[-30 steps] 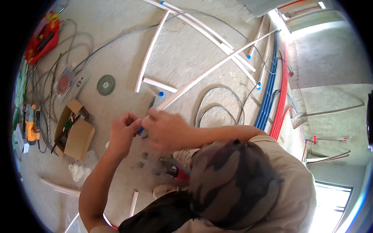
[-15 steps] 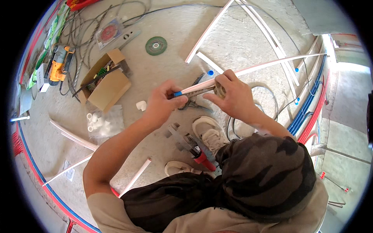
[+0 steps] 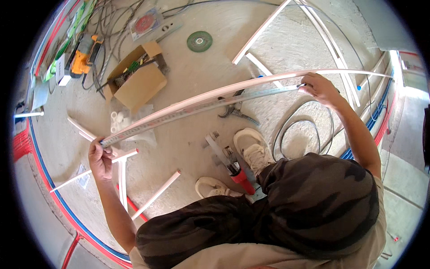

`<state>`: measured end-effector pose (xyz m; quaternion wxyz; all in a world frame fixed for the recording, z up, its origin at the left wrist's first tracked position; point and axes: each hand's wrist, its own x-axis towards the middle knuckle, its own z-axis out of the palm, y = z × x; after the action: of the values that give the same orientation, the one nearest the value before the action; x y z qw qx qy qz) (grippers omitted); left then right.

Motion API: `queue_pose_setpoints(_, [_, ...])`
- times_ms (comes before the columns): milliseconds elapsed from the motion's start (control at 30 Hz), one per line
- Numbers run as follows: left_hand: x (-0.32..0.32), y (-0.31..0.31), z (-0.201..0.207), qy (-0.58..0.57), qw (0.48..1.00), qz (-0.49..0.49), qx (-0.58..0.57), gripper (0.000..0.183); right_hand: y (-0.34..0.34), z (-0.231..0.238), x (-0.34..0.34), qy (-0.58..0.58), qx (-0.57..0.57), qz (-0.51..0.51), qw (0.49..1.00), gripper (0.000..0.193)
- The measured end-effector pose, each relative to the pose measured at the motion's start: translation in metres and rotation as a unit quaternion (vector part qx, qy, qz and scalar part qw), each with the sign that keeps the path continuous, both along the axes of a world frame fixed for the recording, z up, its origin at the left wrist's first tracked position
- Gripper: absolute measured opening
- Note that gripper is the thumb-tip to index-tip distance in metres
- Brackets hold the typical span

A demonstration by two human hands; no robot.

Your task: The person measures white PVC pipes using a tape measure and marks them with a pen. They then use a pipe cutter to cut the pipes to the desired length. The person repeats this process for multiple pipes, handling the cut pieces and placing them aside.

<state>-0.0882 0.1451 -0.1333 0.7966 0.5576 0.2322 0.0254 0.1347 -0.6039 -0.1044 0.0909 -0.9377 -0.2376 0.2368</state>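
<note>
A long white pipe with a pink stripe (image 3: 251, 82) lies across in front of me, bowing slightly. Along its near side runs a drawn-out tape measure blade (image 3: 251, 96). My left hand (image 3: 101, 158) pinches the blade's end against the pipe's left end. Far to the right, my right hand (image 3: 320, 89) is closed at the other end of the blade, its fingers against the pipe; the tape's case is mostly hidden in the palm. Beneath the blade, on the floor, rests a dark plier-like tool (image 3: 234, 110).
A red-handled tool (image 3: 242, 179) lies by my shoes. Beyond the pipe are a cardboard box (image 3: 141, 92), a yellow power tool (image 3: 81, 62), a green disc (image 3: 199, 41) and a bag of white fittings (image 3: 118, 121). Cut pipes (image 3: 156, 193) and a cable coil (image 3: 293, 123) lie around.
My hands have moved far apart, the left down and leftward, the right to the right. The tape blade, short before, now stretches between them along the pipe.
</note>
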Motion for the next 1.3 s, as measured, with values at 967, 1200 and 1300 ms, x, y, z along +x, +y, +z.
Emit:
queue_pose_setpoints(967, [-0.108, 0.180, -0.026, -0.020, 0.983, 0.180, 0.036, 0.036, -0.072, -0.024, 0.047, 0.210, -0.057, -0.149, 0.965, 0.051])
queue_pose_setpoints(1200, [-0.127, 0.221, -0.032, -0.065, 0.982, 0.178, 0.000, 0.042, -0.096, -0.029, 0.054, 0.194, -0.079, -0.119, 0.970, 0.047])
queue_pose_setpoints(1300, [-0.123, 0.223, -0.035, -0.076, 0.984, 0.163, -0.008, 0.042, -0.094, -0.035, 0.050, 0.252, -0.035, -0.171, 0.952, 0.044])
